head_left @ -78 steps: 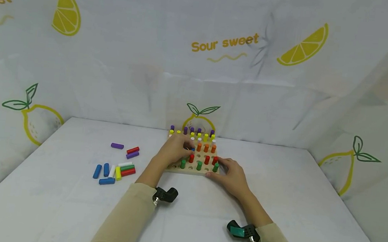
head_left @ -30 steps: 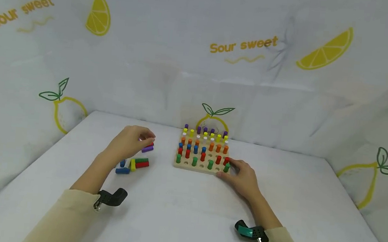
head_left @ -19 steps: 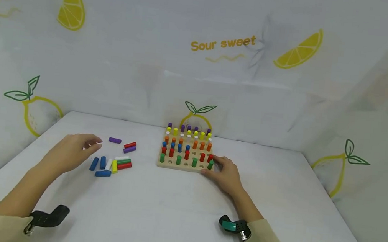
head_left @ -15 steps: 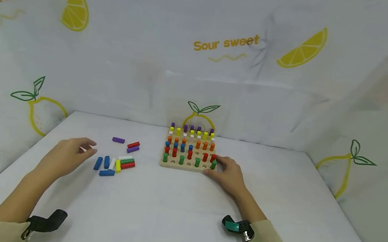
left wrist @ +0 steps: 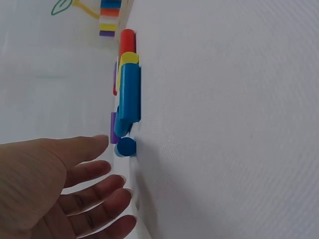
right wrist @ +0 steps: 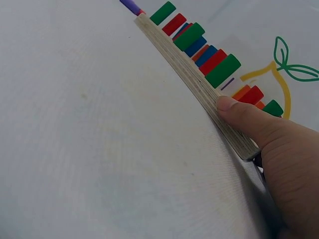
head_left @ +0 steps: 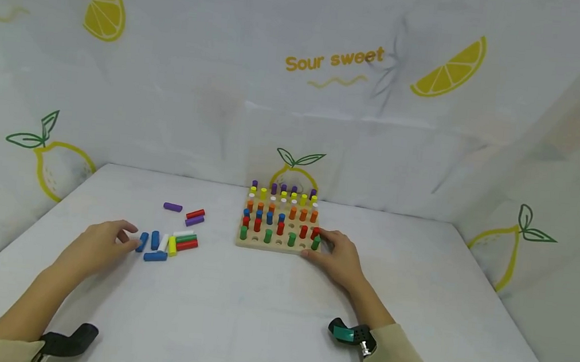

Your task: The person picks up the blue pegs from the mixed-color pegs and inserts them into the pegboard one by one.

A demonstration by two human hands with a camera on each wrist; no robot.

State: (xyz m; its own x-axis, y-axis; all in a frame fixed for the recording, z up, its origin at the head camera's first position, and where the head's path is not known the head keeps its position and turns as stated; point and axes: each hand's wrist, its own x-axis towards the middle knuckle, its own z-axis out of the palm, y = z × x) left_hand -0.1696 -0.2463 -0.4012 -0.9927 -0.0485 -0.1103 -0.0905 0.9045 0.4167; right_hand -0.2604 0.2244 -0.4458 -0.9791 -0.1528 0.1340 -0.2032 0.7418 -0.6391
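At the far left of the white table, the left hand is laid low over the cloth, its fingers loosely spread and gripping nothing, as is confirmed by the left wrist view, where the fingertips are seen apart and bare. Just beyond those fingertips a blue peg is found lying, close but not touched. Past it, further from the hand, a cluster of loose pegs is gathered: more blue, white, yellow, green and red, lying side by side. Behind that cluster a purple peg is seen alone, with a red and a purple one near it.

To the right, the wooden peg board is placed flat on the table, with upright pegs set in rows of purple, yellow, white, orange, blue, red and green; some holes in the near rows are open. At its near right corner the right hand is pressed against the board: the thumb is laid along the plywood edge and the fingers are curled round the corner beside a green peg.

On the curtain behind, the words "Sour sweet" are printed in yellow, among lemon slices and outlined lemons.
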